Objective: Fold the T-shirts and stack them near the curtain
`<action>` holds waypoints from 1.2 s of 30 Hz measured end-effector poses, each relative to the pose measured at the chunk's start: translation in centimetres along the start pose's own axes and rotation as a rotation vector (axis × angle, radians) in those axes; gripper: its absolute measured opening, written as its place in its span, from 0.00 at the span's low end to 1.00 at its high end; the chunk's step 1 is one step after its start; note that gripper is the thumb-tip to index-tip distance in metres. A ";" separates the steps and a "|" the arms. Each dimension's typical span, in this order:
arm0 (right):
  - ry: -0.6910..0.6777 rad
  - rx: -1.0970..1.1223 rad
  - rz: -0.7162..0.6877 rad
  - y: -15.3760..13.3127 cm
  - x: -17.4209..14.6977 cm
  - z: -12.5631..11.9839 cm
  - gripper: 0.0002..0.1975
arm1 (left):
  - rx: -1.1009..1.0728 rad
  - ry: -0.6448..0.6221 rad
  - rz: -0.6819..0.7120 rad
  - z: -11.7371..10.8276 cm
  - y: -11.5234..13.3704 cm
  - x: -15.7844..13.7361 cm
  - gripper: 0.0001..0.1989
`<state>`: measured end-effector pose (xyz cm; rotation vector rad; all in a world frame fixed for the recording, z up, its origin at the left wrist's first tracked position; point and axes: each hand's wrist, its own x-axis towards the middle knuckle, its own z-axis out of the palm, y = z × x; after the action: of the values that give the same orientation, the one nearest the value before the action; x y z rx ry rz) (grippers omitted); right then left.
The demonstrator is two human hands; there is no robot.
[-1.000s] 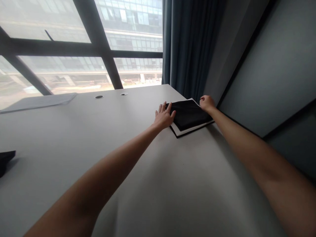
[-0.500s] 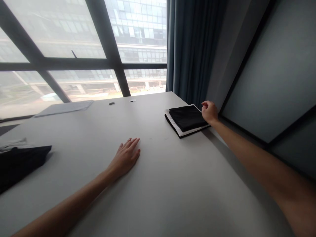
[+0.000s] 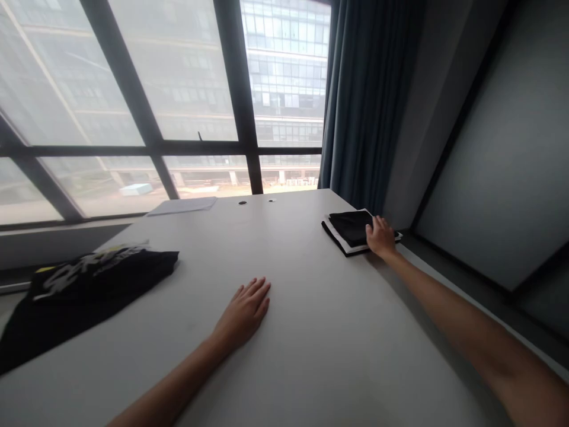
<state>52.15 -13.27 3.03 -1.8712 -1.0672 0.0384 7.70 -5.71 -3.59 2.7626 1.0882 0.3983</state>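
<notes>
My left hand [image 3: 244,311] lies palm down on the white table [image 3: 302,350], fingers stretched out, holding nothing. Farther off to the right, my right hand [image 3: 381,237] rests at the right side of a small stack of folded clothes, its fingers extended over the edge. On top of that stack is a black folded garment [image 3: 349,227]. Beneath it a white folded garment [image 3: 338,236] shows, with another dark layer at the bottom. A black T-shirt [image 3: 106,290] with white lettering and a bit of yellow lies spread at the left.
White sheets [image 3: 182,206] lie at the table's far left edge. Two small round fittings, one dark grommet [image 3: 242,203] among them, sit near the far edge. Beyond stand a framed window [image 3: 195,77] and a blue curtain [image 3: 368,101], with a panelled wall at the right.
The view has turned left and up, showing more of the black T-shirt. My right hand has lowered from beside the stack onto its right side, its curled fingers now extended. My left hand stays flat.
</notes>
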 end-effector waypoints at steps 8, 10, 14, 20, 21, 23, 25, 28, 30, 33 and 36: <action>0.028 -0.052 0.009 1.7 -2.9 -1.7 0.24 | -0.022 0.015 0.001 0.0 0.1 0.1 0.26; -0.018 -0.064 -0.056 -0.6 -4.3 2.0 0.25 | -0.022 0.018 -0.001 0.1 0.0 0.1 0.26; -0.292 -0.149 -0.364 -7.2 -8.5 10.6 0.24 | -0.009 0.010 0.001 0.4 -0.1 0.1 0.27; -0.542 -0.267 -0.422 -12.7 -14.4 17.8 0.28 | 0.087 -0.028 -0.006 0.7 0.0 0.1 0.29; -0.571 -0.298 -0.438 -12.8 -14.8 18.0 0.27 | 0.089 -0.028 -0.002 0.7 0.1 0.1 0.29; -0.606 -0.343 -0.469 -12.4 -15.1 18.0 0.26 | 0.088 -0.027 0.001 0.6 0.2 0.0 0.28; -0.613 -0.361 -0.488 -12.1 -15.1 17.6 0.26 | 0.081 -0.034 0.002 0.5 0.4 -0.1 0.28; -0.610 -0.371 -0.506 -11.7 -15.1 17.1 0.25 | 0.065 -0.054 -0.002 0.1 0.7 -0.4 0.28; -0.606 -0.375 -0.514 -11.6 -15.2 17.1 0.25 | 0.056 -0.058 -0.005 0.0 0.9 -0.6 0.28; -0.585 -0.388 -0.532 -11.1 -15.3 17.3 0.24 | 0.046 -0.058 0.005 0.0 1.1 -0.8 0.28; -0.574 -0.395 -0.557 -10.6 -15.3 17.6 0.24 | 0.038 -0.063 0.009 0.0 1.1 -0.9 0.28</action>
<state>28.09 -9.35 -4.83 -1.8769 -2.0918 0.0441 7.78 -7.11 -3.54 2.7932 1.0796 0.2923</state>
